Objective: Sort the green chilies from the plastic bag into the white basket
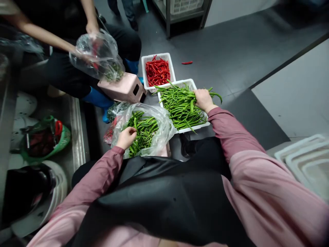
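Note:
My left hand (126, 138) is closed in a pinch at the left side of an open clear plastic bag (164, 125). A green chili pepper (135, 120) shows at its fingertips, over the many green chilies (147, 128) inside the bag. My right hand (204, 99) is closed around several long green chilies (216, 95) at the right side of a white plastic basket (202, 126). A heap of green chilies (177, 106) fills that basket, some stems poking past its rim.
Behind it stands a white basket (171, 65) of red chilies; one red chili (186, 62) lies on the floor. At left, a co-worker's hands (89, 51) hold red chilies inside a clear bag (108, 44) over a pink stool (125, 85). Stacked white baskets (303, 161) stand at right.

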Demonstrator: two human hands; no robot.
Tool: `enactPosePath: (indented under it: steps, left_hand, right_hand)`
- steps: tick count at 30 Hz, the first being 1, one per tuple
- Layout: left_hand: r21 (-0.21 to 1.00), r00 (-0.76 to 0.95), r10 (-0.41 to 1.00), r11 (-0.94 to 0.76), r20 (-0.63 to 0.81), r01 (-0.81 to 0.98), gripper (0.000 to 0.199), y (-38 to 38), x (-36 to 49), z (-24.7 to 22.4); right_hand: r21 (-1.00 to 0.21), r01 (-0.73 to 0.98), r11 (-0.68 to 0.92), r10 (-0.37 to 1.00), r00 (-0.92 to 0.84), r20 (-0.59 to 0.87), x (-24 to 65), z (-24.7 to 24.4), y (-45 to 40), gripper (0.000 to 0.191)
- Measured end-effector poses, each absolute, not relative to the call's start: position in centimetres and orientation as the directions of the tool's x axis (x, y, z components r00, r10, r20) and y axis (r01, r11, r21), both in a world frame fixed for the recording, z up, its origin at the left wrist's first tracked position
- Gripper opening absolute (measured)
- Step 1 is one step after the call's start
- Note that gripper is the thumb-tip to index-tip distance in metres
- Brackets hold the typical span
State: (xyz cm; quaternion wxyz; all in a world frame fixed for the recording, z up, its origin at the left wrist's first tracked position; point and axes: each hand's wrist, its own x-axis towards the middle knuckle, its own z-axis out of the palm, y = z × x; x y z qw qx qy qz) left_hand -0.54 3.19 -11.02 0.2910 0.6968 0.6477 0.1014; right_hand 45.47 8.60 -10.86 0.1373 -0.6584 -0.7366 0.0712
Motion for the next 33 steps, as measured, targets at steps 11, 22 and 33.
enactPosePath:
  steps: [11,22,33]
  left_hand:
    - [0.247,0.077,0.852,0.062,-0.517,0.967,0.029,2.1,-1.6,-13.0]
    - [0.137,0.167,0.775,-0.104,-0.61,0.985,0.034,2.0,-1.6,-14.8]
    - [-0.005,0.225,0.705,-0.308,-0.672,0.951,0.027,2.6,-0.4,-15.3]
  right_hand:
    - [-0.041,0.933,0.358,0.915,-0.359,-0.183,40.3,-20.1,11.0,0.043]
    - [-0.147,0.961,0.236,0.835,-0.278,-0.475,42.1,-20.8,10.2,0.068]
    - [-0.068,0.971,-0.228,0.761,0.134,-0.635,54.5,-17.9,-0.6,0.019]
